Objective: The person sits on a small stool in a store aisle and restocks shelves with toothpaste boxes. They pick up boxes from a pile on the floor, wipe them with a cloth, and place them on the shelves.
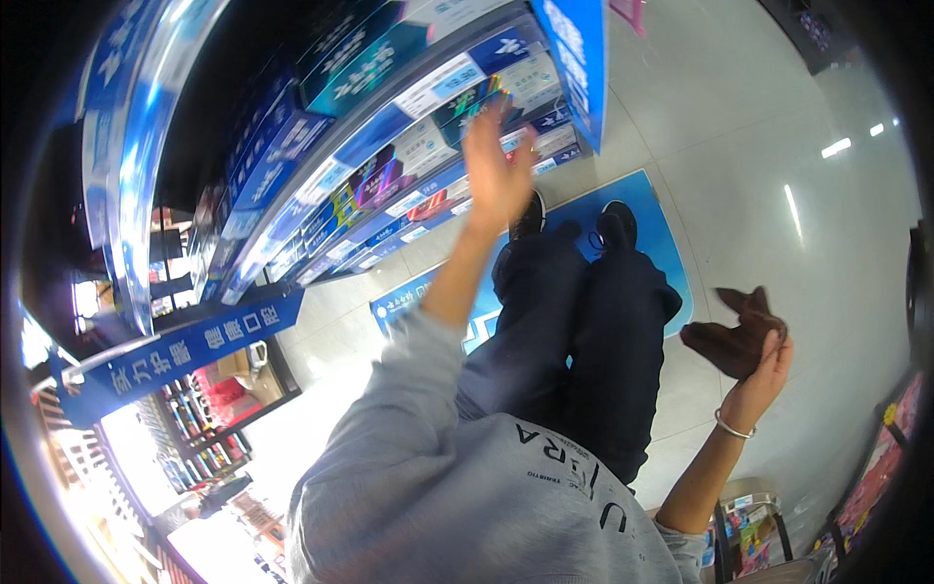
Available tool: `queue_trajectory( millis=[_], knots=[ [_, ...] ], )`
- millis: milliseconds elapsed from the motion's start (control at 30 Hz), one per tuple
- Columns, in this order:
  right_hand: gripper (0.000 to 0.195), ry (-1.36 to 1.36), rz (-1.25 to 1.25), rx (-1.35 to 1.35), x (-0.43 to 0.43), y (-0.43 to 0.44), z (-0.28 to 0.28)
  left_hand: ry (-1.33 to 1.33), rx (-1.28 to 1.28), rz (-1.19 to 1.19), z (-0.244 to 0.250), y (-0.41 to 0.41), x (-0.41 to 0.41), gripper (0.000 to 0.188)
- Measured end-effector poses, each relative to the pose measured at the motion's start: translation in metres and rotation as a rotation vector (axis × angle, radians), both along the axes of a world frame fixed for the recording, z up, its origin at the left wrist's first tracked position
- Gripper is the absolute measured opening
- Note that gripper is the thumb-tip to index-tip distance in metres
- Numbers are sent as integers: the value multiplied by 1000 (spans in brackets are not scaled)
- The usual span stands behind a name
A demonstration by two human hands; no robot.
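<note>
My left hand (498, 171), blurred, reaches to the shelf front with thumb and fingers apart and nothing visible in them. Just beyond its fingertips is a dark green box (467, 109) in a row of toothpaste-like cartons. Whether the fingers touch it cannot be told. Out to the right, my right hand (762, 376) grips a crumpled dark brown cloth (740, 332), whose corners hang loose. A bangle (733, 425) circles that wrist.
The shelf unit (423, 98) has price strips, stacked blue boxes (270, 157) and a projecting blue side panel (580, 66). My shoes (616, 223) stand on a blue floor mat (657, 212). Pale tiles (730, 182) extend rightward; a goods-filled rack (751, 529) stands lower right.
</note>
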State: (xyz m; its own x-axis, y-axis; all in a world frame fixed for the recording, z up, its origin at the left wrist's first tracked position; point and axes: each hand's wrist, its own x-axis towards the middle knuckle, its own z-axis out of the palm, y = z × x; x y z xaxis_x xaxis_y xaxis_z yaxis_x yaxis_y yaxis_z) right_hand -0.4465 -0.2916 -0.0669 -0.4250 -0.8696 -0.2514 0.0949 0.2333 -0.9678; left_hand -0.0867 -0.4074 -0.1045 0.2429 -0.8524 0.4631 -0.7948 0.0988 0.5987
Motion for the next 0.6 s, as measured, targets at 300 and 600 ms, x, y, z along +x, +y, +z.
queue_trajectory(
  millis=[300,600],
  knots=[
    [31,70,1090,-391,172,11,81,988,178,-220,65,176,-42,21],
    [13,827,703,-542,136,-6,23,461,47,141,-76,122,91,33]
  ],
)
